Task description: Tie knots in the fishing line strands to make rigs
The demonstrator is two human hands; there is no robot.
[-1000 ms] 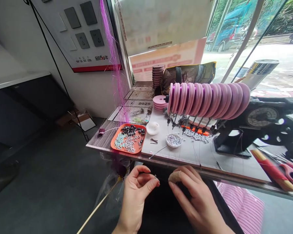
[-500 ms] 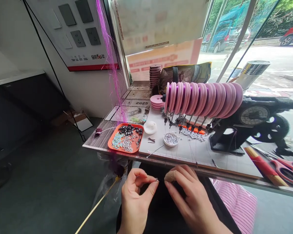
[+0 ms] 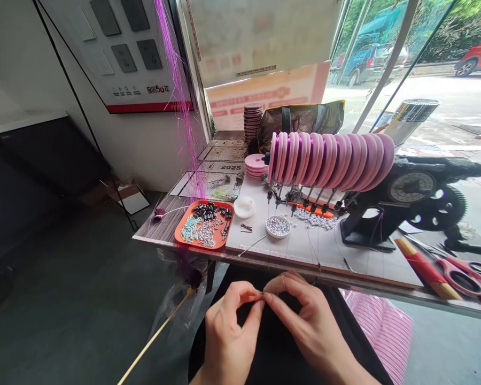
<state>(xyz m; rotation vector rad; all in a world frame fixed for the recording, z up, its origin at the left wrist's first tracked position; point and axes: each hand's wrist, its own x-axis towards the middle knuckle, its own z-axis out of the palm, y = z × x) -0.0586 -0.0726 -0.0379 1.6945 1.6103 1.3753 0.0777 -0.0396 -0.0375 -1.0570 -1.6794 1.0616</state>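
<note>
My left hand [image 3: 230, 331] and my right hand [image 3: 308, 323] meet fingertip to fingertip below the table's front edge, over my dark lap. Both are pinched on a tiny metal piece [image 3: 262, 297], too small to name. A tan bandage wraps my right index fingertip [image 3: 276, 282]. Just beyond, on the table [image 3: 164, 227], sit an orange tray [image 3: 204, 231] of small metal and black parts and a little white bowl of beads [image 3: 278, 226]. A row of pink spools [image 3: 331, 160] hangs on a winding machine [image 3: 420, 200], with thin lines running down toward my hands.
Red-handled scissors [image 3: 471, 272] and a red-and-yellow stick [image 3: 425, 267] lie at the right. A stack of pink discs [image 3: 256, 164] and a dark spool stack [image 3: 252, 122] stand behind. Purple tinsel [image 3: 180, 96] hangs at the left. A thin wooden rod [image 3: 156, 337] slants below the table.
My hands have closed the gap between them; the fingertips now touch on the small piece. The view has drifted slightly, shifting the table left and up.
</note>
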